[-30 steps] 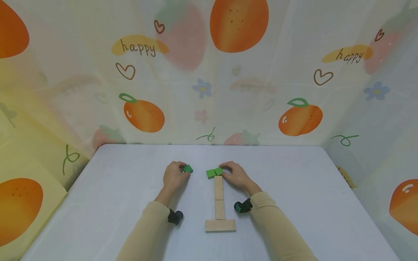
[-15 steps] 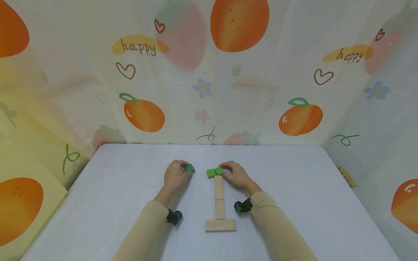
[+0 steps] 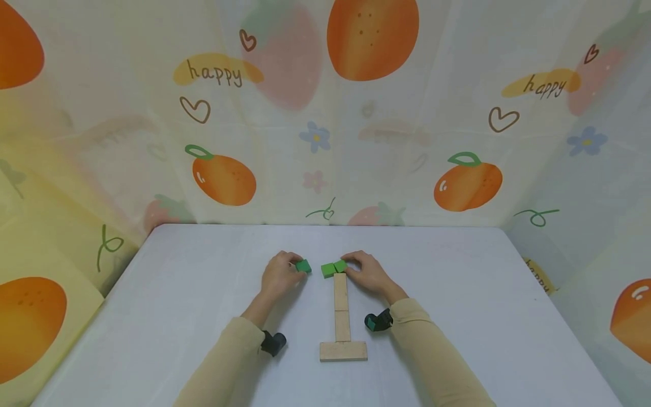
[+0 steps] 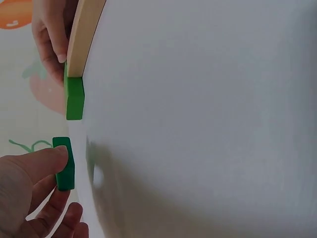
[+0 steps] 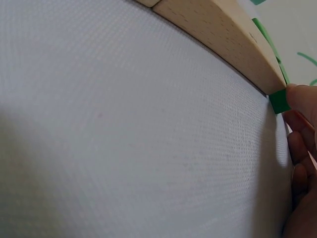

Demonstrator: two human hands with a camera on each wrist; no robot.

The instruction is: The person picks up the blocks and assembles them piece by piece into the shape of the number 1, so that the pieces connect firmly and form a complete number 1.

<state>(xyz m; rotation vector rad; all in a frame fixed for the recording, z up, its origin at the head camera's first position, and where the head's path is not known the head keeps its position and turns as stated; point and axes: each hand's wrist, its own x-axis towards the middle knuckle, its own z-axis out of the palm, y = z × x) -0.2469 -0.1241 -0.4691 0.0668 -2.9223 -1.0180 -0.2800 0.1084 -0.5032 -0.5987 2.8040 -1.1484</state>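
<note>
My left hand pinches a dark green block between thumb and fingers. In the left wrist view that green block is held off the white surface, its shadow falling beside it. To its right, two light green blocks lie askew, a left one and a right one, corners close together. My right hand has thumb and fingers on the right one, seen in the right wrist view as a green block against the wood. Below them runs a wooden block, its far end at the green pair.
A second wooden block continues the line toward me, ending at a crosswise wooden block. All lie on a white table. A fruit-printed curtain rises behind the far edge. Dark wrist cameras sit by both cuffs.
My left hand has shifted a little to the right with the dark green block, closer to the light green pair. The right hand and the wooden blocks stay in place.
</note>
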